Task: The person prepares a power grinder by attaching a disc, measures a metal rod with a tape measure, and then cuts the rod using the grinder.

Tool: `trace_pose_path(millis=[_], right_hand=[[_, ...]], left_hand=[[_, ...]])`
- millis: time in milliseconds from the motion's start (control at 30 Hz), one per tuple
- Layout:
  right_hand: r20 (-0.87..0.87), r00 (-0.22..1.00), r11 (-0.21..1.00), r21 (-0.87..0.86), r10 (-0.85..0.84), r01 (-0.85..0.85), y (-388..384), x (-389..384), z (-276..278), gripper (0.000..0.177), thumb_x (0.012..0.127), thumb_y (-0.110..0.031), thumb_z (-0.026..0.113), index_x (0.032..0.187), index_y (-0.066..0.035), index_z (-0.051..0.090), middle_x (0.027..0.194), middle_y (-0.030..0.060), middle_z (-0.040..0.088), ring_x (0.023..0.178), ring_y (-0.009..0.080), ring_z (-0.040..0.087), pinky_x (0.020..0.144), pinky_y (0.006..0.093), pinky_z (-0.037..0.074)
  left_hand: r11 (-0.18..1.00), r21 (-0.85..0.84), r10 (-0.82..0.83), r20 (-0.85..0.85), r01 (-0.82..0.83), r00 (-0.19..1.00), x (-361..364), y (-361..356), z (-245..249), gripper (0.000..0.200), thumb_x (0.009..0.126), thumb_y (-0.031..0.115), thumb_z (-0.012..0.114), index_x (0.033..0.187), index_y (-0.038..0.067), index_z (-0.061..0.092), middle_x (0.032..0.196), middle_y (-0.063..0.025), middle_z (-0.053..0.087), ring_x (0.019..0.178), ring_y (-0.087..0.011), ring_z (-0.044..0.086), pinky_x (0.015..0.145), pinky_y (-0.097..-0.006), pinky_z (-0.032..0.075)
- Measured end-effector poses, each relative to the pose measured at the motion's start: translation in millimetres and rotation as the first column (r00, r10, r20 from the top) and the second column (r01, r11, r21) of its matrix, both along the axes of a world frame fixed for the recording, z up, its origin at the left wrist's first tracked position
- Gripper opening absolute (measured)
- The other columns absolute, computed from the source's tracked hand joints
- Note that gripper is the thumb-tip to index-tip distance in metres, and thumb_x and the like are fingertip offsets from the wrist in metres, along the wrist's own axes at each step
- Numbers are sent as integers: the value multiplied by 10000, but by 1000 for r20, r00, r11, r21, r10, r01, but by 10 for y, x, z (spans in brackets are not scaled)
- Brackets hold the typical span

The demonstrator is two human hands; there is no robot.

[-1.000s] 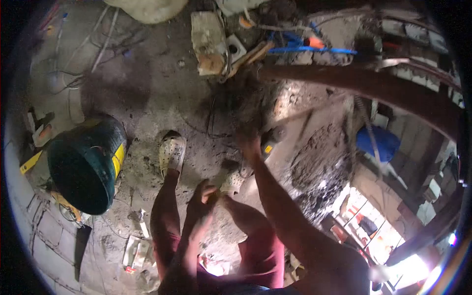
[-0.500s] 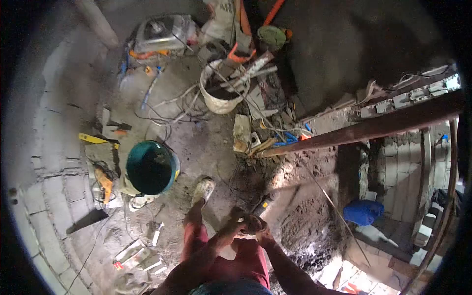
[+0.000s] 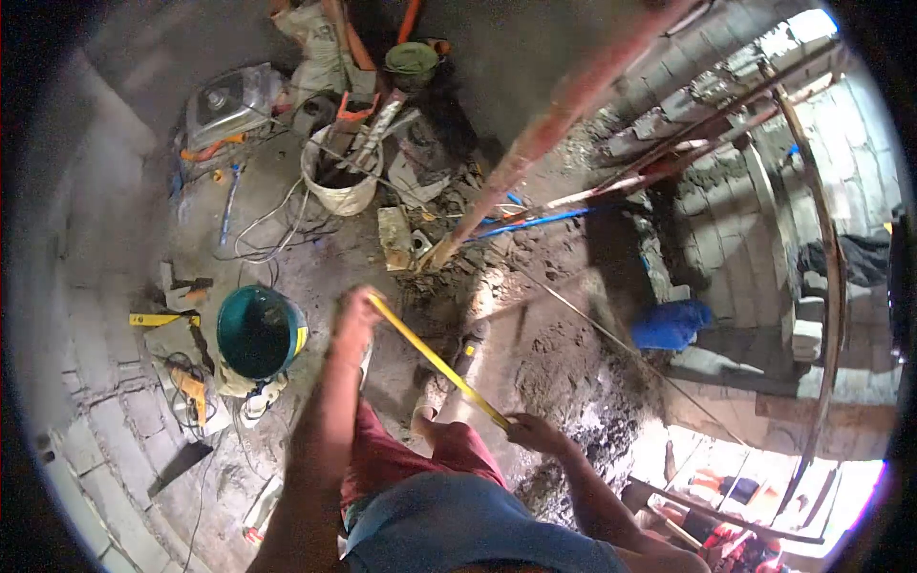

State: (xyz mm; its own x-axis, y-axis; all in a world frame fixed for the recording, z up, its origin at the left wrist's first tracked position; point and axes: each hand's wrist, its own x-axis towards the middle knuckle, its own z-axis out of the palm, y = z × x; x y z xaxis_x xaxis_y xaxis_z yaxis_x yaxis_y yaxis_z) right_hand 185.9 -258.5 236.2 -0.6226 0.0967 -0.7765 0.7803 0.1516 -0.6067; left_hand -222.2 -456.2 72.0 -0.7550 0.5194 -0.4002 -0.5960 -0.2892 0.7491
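Note:
A yellow tape measure blade [image 3: 439, 365] stretches slantwise between my hands, above the dirt floor and my knees. My left hand [image 3: 357, 311] is closed on its upper end, with the arm reaching forward. At the lower end my right hand [image 3: 537, 435] is closed around the tape measure; the case is hidden in the fingers, if it is there. Beyond the blade, a dark power tool with a yellow mark [image 3: 469, 350] lies on the ground.
A teal bucket [image 3: 298, 334] stands left, near an orange power tool [image 3: 191, 390] and yellow level [image 3: 158, 320]. A white bucket [image 3: 346, 199] holds tools ahead. A slanted reddish pole [image 3: 535, 143] rises on the right, near a blue bundle [image 3: 671, 326]. Another person [image 3: 735, 542] shows lower right.
My hands were together in front of my lap; now they are apart with the yellow blade drawn out between them. My left hand has moved forward and left. The view has turned right.

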Motion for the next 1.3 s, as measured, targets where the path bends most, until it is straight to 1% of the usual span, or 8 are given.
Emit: trace_pose_path(millis=[333,733,833,900,1000,1033,1200,1300], right_hand=[[-15,646,646,15,-763,764,370,1904,595,276,926,-141,695,1159,6,706,763,7,648,551,76,538,475,241,403],[-289,946,712,632,-150,306,2559,-1574,732,288,915,-257,708,1100,-39,745,863,86,726,759,108,604,722,307,514],[-103,951,564,822,291,-83,2858,-2753,853,238,917,-202,702,1074,-25,730,890,101,744,783,169,664,771,340,545],[-376,759,580,814,531,-2,2971,-3249,712,250,946,-205,653,1103,-17,705,1079,113,738,956,209,682,917,372,526],[-422,881,896,445,214,-5,3217,-3801,150,439,960,-277,644,1330,-47,594,1360,109,603,1194,236,586,1106,357,419],[-48,797,219,970,602,-107,3401,-3749,-174,525,953,-313,650,1383,-34,537,1379,105,587,1213,234,579,1077,379,448],[9,952,217,973,306,-79,3079,-3721,-157,507,936,-295,668,1359,-36,559,1316,98,603,1161,222,585,1035,371,461],[-14,989,235,972,145,-21,3219,-3689,31,494,924,-281,682,1341,-38,575,1268,93,615,1122,213,589,1004,366,470]], left_hand=[[743,-365,-505,244,561,828,-208,416,642,928,798,617,754,1492,86,441,1470,-175,508,1197,-405,592,972,-563,493],[856,-23,-516,17,516,857,-764,2306,1458,678,958,549,605,1435,74,527,1373,-160,606,1155,-266,622,964,-354,481],[744,668,-450,479,19,753,-762,3798,-1481,368,998,358,572,1193,53,639,1074,-38,708,996,-292,669,1011,-408,504],[867,303,-478,285,395,831,-984,3077,-465,390,995,333,558,1270,59,604,1122,-61,697,1034,-274,658,946,-427,519],[885,-205,-455,-184,419,871,-1631,2620,1342,406,983,443,550,1103,82,694,940,-43,694,892,-192,672,810,-392,515],[885,-249,-417,-51,393,907,-1764,2610,1645,444,993,465,537,1171,81,671,932,-28,687,867,-177,651,788,-348,497],[869,-359,-493,-567,341,660,-2394,2602,341,502,1043,397,522,1369,18,556,1257,-83,638,1186,-206,595,1040,-364,450],[884,221,-423,-1,413,906,-3061,2502,304,303,1029,336,582,1096,44,633,1003,-42,634,977,-156,632,835,-308,542]])
